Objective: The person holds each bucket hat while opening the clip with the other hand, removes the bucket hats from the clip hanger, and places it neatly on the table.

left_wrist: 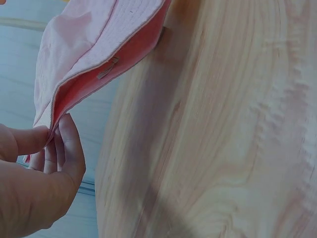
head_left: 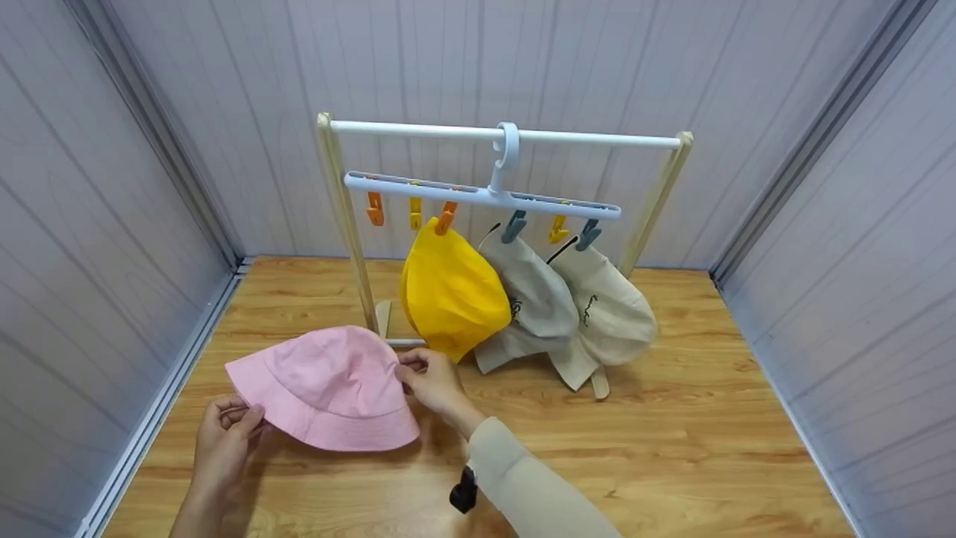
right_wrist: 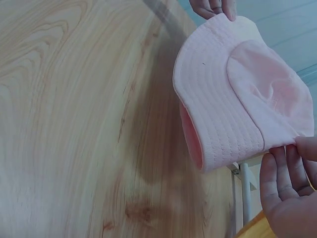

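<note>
A pink bucket hat (head_left: pixel 336 373) is held up over the wooden table, its crown toward the rack and its brim toward the person. My left hand (head_left: pixel 228 433) pinches the brim at its left end between thumb and fingers. At the other side, my right hand (head_left: pixel 433 381) pinches the hat near where crown meets brim. In the left wrist view the brim (left_wrist: pixel 111 54) gapes slightly and shows the deeper pink inside with a small label. Both hands appear in the right wrist view, at opposite ends of the hat (right_wrist: pixel 223 99).
A rack with a white bar (head_left: pixel 418 131) carries a pale blue clip hanger (head_left: pixel 478 196). From it hang a yellow hat (head_left: pixel 452 291), a grey hat (head_left: pixel 534 288) and a beige hat (head_left: pixel 616 314). Unused clips include an orange clip (head_left: pixel 375 209). Panelled walls enclose the table (head_left: pixel 672 448).
</note>
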Available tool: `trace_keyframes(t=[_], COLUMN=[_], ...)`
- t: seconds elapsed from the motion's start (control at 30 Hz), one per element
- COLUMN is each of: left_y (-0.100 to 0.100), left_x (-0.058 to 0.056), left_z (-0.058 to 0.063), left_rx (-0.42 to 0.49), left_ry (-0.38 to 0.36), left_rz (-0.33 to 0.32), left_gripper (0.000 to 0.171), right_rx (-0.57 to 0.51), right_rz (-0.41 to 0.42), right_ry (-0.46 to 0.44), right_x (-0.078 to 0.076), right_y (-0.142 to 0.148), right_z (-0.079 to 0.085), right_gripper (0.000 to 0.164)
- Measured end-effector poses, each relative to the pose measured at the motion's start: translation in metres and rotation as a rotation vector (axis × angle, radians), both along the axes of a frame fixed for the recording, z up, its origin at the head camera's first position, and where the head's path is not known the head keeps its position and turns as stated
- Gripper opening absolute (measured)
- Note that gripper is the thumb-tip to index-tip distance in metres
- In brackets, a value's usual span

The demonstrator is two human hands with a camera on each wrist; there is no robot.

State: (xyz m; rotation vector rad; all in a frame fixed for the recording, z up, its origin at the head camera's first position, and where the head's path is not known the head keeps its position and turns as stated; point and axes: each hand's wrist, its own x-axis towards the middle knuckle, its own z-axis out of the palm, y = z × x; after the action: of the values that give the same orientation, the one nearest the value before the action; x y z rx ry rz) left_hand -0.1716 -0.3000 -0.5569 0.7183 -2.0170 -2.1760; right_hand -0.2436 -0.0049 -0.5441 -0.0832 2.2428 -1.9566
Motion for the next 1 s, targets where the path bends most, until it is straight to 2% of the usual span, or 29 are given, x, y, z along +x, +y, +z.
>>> trace_keyframes(t=[0.23,0.8,1.0], left_y=[-0.010,-0.016,-0.016], left_x=[0.002,0.005,0.005], left_z=[-0.002,-0.007,-0.010], left_rx=[0.014,0.032,0.012], left_ry=[-0.019,-0.029,-0.051], left_rz=[0.009,0.013,0.017], left_gripper=[0.025,0.022,0.022], right_rx=[0.004,0.006,0.048], right_rz=[-0.012,-0.020,-0.029], right_ry=[-0.053,-0.040,-0.018], right_x=[-0.003,-0.004,-0.002], right_y=[-0.013,-0.026,-0.030], right_z=[-0.004,-0.013,-0.016], right_gripper=[0.010,0.013,0.013])
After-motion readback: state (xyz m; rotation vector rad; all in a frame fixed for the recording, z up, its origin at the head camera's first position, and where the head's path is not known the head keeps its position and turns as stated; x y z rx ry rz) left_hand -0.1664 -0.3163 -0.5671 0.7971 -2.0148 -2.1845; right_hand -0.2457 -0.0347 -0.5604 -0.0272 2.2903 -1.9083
